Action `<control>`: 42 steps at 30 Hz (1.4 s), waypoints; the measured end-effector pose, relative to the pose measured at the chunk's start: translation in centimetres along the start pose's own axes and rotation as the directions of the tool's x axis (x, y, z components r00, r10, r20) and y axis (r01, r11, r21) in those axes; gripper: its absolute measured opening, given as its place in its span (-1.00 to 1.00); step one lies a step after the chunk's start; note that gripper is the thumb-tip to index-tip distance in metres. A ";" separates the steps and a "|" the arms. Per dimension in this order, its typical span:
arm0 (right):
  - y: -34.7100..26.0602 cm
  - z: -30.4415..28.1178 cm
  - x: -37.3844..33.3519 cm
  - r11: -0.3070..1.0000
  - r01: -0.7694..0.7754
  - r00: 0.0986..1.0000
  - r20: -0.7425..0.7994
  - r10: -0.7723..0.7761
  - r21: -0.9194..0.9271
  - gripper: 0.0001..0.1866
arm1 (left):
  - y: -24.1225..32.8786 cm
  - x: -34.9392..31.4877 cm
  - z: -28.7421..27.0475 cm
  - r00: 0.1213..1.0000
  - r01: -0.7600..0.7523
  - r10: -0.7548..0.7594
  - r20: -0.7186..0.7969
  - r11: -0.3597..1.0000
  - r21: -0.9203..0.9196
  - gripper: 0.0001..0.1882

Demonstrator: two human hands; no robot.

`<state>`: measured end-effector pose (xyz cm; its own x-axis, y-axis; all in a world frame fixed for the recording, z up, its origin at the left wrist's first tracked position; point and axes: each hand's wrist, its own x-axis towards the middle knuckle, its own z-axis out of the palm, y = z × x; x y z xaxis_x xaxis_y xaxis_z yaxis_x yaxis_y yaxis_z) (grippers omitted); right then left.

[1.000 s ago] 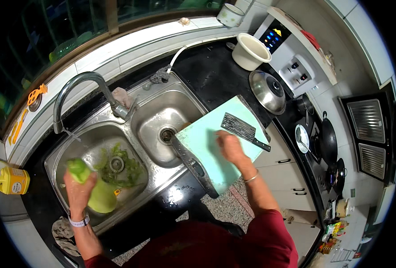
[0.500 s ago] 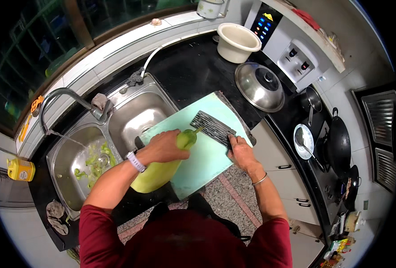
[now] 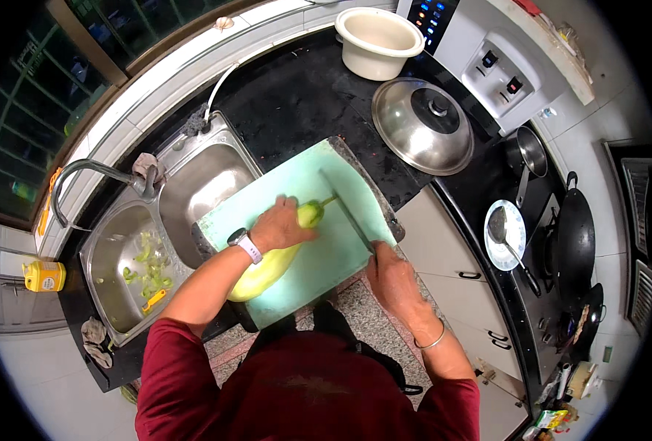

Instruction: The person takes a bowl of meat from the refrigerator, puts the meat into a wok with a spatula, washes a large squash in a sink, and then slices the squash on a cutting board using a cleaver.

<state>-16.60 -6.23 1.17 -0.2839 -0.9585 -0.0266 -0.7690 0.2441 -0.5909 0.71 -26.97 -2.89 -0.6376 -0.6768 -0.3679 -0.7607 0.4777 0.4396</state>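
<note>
A peeled pale green gourd (image 3: 266, 273) lies on the mint-green cutting board (image 3: 341, 257), its greener stem end pointing away to the right. My left hand (image 3: 278, 225) is wrapped over the upper part of the gourd, fingers closed against it. In my right hand (image 3: 393, 281) is the handle of a cleaver (image 3: 346, 209). Its blade stands nearly edge-on, close to the stem tip; whether it touches the stem I cannot tell. The board spans the edge of the sink and the dark counter.
Green peelings (image 3: 148, 270) and an orange peeler (image 3: 154, 300) lie in the left basin of the steel sink (image 3: 124, 321), under a curved faucet (image 3: 94, 163). Farther back are a domed lid (image 3: 407, 136) and a cream pot (image 3: 374, 62). A wok (image 3: 574, 231) and a plate (image 3: 513, 253) sit right.
My right hand has turned the cleaver from showing its broad side to nearly edge-on near the stem. My left hand still holds the gourd. The view has shifted, and the peeler now shows.
</note>
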 end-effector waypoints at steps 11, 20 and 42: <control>-4.2 2.6 -1.5 0.934 0.061 0.995 0.093 -0.030 -0.351 -0.85 | -1.6 -3.4 -0.2 0.814 -0.523 0.503 -0.291 0.852 0.011 -0.57; -5.8 1.3 -0.7 0.911 0.070 0.985 0.171 0.001 -0.406 -0.89 | -2.2 -2.7 0.6 0.760 -0.575 0.560 -0.330 0.816 0.062 -0.51; -4.7 1.0 7.2 0.978 0.134 0.905 0.422 -0.054 -0.162 -0.88 | -2.6 -2.5 0.5 0.802 -0.564 0.534 -0.267 0.825 -0.044 -0.40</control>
<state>-14.50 -14.44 2.97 0.0264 -0.9426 -0.3329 -0.8824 0.1345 -0.4509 4.21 -26.22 -3.50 -0.8851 -0.4375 0.1586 -0.2625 0.7507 0.6063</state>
